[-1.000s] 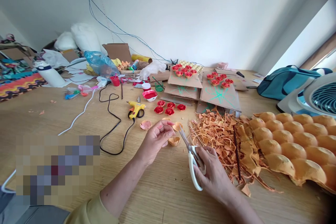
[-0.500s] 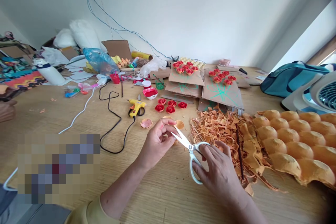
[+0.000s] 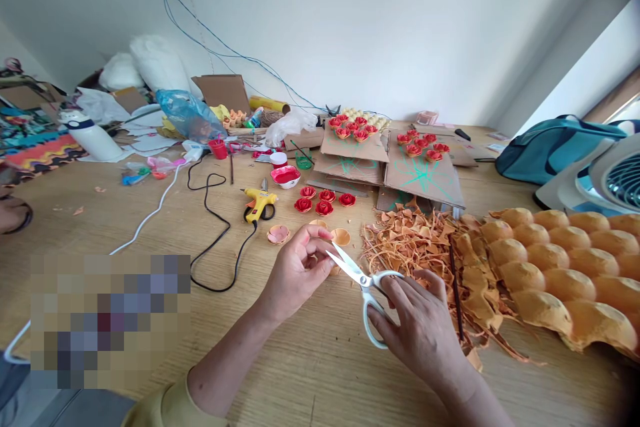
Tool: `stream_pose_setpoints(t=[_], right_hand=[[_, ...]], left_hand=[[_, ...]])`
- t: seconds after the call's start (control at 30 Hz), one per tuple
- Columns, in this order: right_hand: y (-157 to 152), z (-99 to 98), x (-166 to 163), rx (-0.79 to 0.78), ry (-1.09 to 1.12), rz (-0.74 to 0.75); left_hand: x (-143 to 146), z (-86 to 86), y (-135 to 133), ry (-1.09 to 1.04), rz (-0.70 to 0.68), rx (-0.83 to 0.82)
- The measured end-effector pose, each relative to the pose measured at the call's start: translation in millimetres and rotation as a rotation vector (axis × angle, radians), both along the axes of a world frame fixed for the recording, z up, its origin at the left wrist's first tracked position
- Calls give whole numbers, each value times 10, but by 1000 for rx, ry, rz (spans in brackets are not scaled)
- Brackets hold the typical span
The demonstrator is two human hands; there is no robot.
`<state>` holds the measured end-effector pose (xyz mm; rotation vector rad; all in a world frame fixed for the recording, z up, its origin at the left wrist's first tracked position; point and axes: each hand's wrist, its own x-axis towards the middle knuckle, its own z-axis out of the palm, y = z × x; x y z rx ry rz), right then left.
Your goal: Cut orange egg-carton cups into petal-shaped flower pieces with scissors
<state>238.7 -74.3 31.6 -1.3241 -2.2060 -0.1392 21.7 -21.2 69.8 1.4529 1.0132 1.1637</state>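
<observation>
Scissors (image 3: 365, 280): centre of frame, blades parted, grasped in the right hand's (image 3: 420, 320) grip, handles looped for control.
On the counter (image 3: 320, 363), the egg tray (image 3: 560, 280) occupies the right edge; the scrap heap (image 3: 405, 240) lies nearer centre, presumably for ready discard. The left hand (image 3: 303, 270) curls at the blade tips; whether its grip retains a piece, cannot tell. An orange cup (image 3: 341, 237) sits just beyond, likely for reach.
</observation>
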Motion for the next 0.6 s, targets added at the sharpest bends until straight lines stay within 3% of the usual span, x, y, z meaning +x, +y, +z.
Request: stream_pose_setpoints(t=[0.6], right_hand=[[-15, 20, -11, 53, -8, 71]], left_hand=[[-9, 29, 20, -3, 19, -56]])
